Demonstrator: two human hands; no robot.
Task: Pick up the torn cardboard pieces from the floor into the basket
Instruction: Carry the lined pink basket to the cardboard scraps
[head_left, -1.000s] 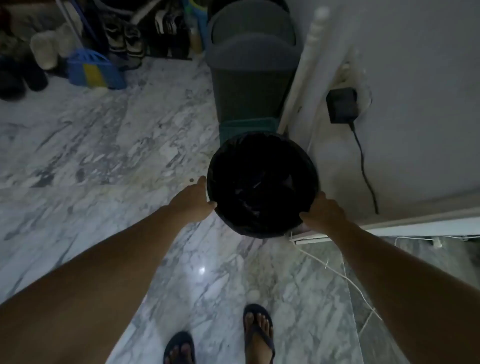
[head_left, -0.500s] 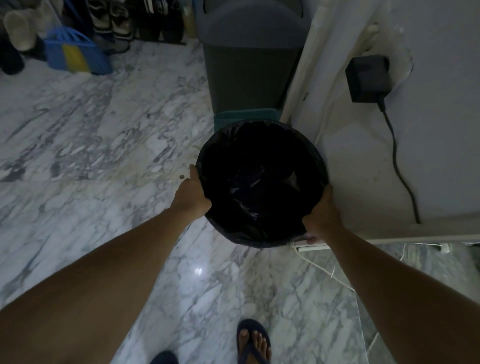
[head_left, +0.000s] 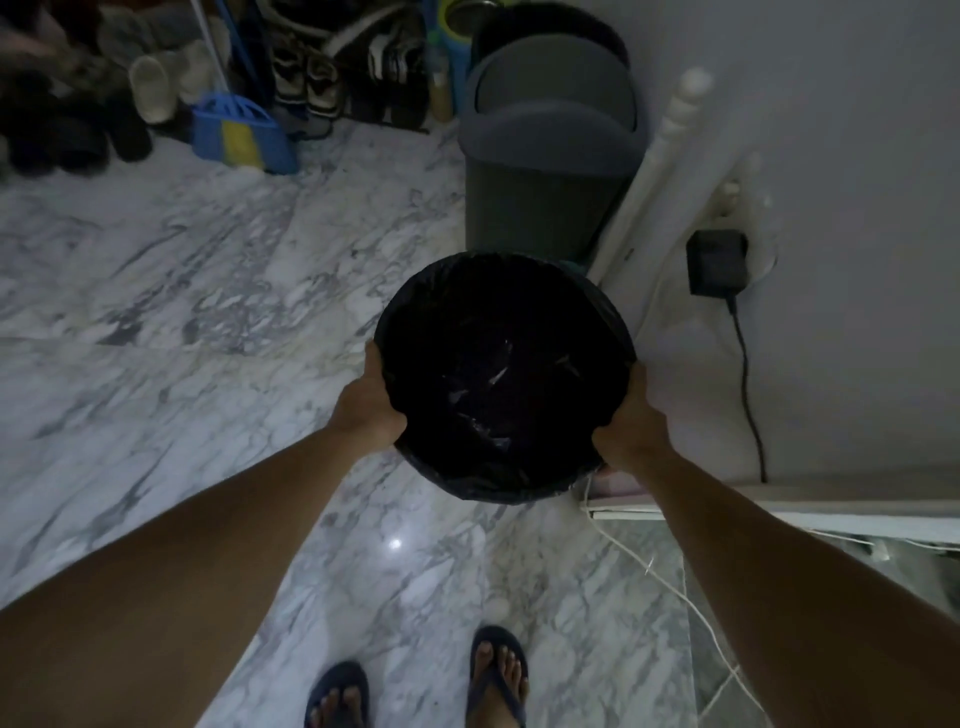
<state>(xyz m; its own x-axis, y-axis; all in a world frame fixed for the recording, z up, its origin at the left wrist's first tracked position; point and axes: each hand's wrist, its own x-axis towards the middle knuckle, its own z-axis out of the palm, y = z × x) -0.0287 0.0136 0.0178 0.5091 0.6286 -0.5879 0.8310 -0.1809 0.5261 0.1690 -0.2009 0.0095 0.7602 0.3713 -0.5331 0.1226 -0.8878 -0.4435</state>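
A round basket (head_left: 415, 291) lined with a black plastic bag sits in the middle of the view, over the marble floor. My left hand (head_left: 366, 402) grips its left rim and my right hand (head_left: 631, 418) grips its right rim. The inside of the basket is dark, with only faint glints of the liner showing. No torn cardboard pieces are visible on the floor in this view.
A grey lidded bin (head_left: 550, 145) stands just behind the basket against the white wall (head_left: 831, 130). A black adapter (head_left: 716, 262) with a cable hangs on the wall. A blue dustpan (head_left: 239, 137) and shoes (head_left: 306, 83) lie at the back. A white cord (head_left: 670, 587) runs across the floor at the right.
Both hands have closed on the basket's rim and it now appears larger and closer to me. The view has tilted, showing more of the back area.
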